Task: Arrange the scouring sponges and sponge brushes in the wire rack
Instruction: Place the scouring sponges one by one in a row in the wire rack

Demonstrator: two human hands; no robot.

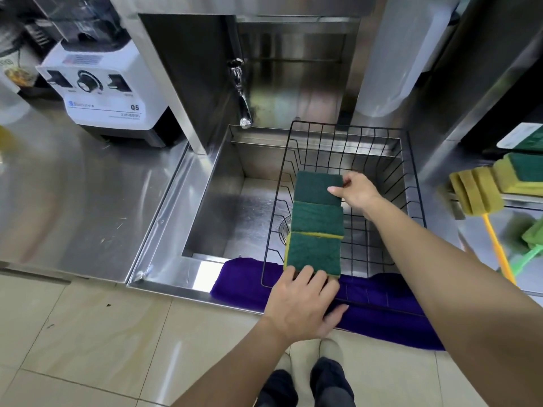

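Note:
A black wire rack [379, 160] sits over the right part of the steel sink. Three green-and-yellow scouring sponges lie in a row along its left side, green face up. My right hand [357, 190] grips the right edge of the far sponge [316, 186]. Between the two lies the middle sponge [317, 217], untouched. My left hand [302, 304] holds the near edge of the near sponge [313, 254], fingers over its front. On the counter at the right lie a yellow-handled sponge brush [476, 192], a green-handled brush [529, 248] and more stacked sponges [520, 174].
The steel sink [217, 207] has a faucet [242, 98] at its back left. A purple cloth [382, 312] hangs over the sink's front edge under the rack. A white blender base [102, 92] stands on the left counter. Tiled floor and my shoes are below.

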